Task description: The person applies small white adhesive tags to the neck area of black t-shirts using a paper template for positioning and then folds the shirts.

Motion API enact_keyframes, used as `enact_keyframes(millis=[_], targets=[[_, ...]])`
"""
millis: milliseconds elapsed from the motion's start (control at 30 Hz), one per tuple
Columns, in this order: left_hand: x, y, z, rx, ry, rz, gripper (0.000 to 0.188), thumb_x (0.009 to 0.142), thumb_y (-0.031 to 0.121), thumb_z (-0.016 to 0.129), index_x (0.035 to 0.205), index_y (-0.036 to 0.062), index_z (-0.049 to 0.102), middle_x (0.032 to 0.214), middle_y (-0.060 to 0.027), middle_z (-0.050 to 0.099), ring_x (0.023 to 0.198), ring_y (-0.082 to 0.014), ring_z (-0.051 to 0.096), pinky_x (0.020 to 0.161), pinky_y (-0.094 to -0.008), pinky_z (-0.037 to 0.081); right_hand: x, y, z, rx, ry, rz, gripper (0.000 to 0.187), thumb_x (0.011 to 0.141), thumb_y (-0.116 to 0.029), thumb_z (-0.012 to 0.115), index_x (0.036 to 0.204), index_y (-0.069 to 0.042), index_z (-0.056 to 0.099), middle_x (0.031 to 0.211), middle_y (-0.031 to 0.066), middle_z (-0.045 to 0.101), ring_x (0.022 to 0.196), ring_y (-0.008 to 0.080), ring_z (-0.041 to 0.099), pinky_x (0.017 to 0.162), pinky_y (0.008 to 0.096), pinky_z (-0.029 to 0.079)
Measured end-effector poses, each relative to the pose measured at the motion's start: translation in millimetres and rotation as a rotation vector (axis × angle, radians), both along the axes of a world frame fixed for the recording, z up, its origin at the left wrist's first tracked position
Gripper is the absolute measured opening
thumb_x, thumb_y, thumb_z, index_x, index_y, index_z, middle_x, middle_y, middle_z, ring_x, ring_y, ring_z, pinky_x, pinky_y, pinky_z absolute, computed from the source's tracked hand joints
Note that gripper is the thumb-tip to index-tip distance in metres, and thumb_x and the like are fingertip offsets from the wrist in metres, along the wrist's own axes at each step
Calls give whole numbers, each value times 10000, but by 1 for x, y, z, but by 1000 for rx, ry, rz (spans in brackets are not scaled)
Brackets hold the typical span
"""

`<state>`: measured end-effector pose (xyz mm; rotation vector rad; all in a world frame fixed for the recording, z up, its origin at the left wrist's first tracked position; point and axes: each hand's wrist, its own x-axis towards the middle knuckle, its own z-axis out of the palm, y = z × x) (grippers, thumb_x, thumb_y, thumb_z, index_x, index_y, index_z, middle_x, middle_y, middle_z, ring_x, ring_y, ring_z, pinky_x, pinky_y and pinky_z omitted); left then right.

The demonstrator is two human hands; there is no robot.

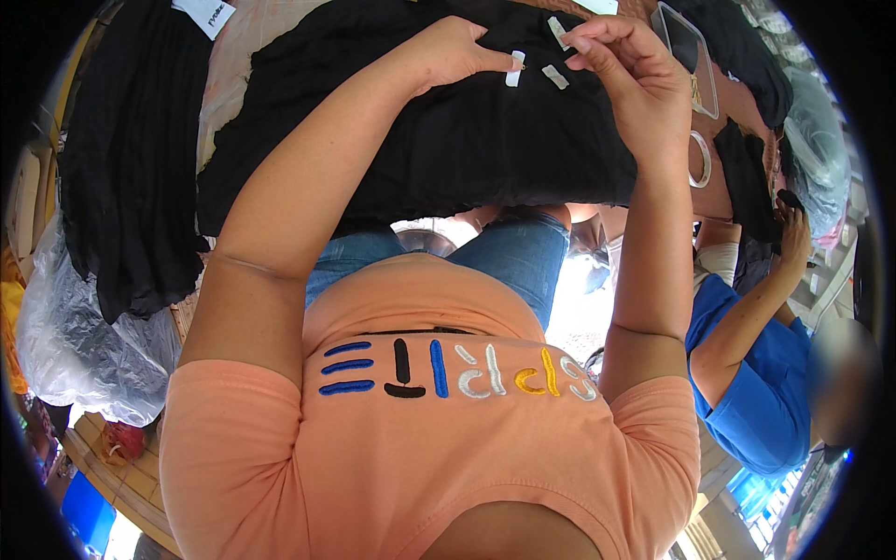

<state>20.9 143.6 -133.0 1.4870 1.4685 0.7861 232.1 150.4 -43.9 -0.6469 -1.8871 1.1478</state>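
Observation:
Black cloth (420,154) is spread over the work surface and hangs over its near edge. My left hand (453,56) rests on it with the thumb stretched out, the tip touching a short white strip (513,73). The rest of its fingers are partly hidden behind the hand. To the right, my right hand (644,79) is bent in a pinch, thumb and forefinger tips close together. A pale, crinkled strip (557,31) meets these fingertips. A second pale strip (555,77) lies flat on the cloth between my hands.
A clear plastic box (693,61) and a white ring-shaped roll (700,159) lie right of the cloth. More black fabric (135,159) and a clear plastic bag (89,322) are at left. On the right, a person in blue (756,373) handles dark cloth.

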Motion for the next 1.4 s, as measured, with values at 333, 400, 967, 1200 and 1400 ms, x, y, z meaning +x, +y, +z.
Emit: enact_keyframes(millis=[333, 400, 967, 1200, 1400], targets=[[-1, 1, -4, 5, -29, -4, 927, 706, 380, 804, 1288, -214, 394, 1319, -364, 450, 1235, -372, 505, 1029, -331, 395, -3, -7, 9, 19, -5, 0, 109, 898, 13, 606, 1001, 32, 633, 953, 95, 680, 817, 120, 630, 723, 216, 509], [-1, 2, -5, 3, -20, 6, 927, 708, 380, 802, 1289, -213, 392, 1319, -363, 450, 1233, -371, 507, 1027, -332, 397, -3, -10, 9, 8, -11, -6, 107, 894, 14, 611, 998, 28, 632, 942, 89, 679, 792, 108, 618, 699, 208, 496], [-5, -3, -4, 0, 11, 13, 928, 698, 405, 805, 1267, -218, 417, 1262, -363, 500, 1196, -363, 536, 1002, -339, 415, -15, -38, -3, -169, 86, -85, 94, 851, -17, 670, 945, -22, 665, 893, 39, 678, 739, 101, 622, 650, 216, 488], [8, -24, 37, -41, -72, 70, 995, 679, 420, 825, 1289, -226, 377, 1306, -369, 457, 1243, -374, 492, 1041, -351, 379, -7, -41, -60, -344, 137, -349, 121, 812, -23, 715, 932, -29, 724, 842, -10, 667, 693, 55, 572, 644, 187, 455], [-2, -21, 41, -128, -94, 26, 1024, 671, 433, 832, 1301, -224, 361, 1328, -372, 433, 1268, -377, 467, 1061, -358, 358, -10, -40, -73, -210, 16, -383, 149, 797, -30, 719, 939, -66, 748, 778, -11, 605, 671, 64, 557, 636, 202, 444]])
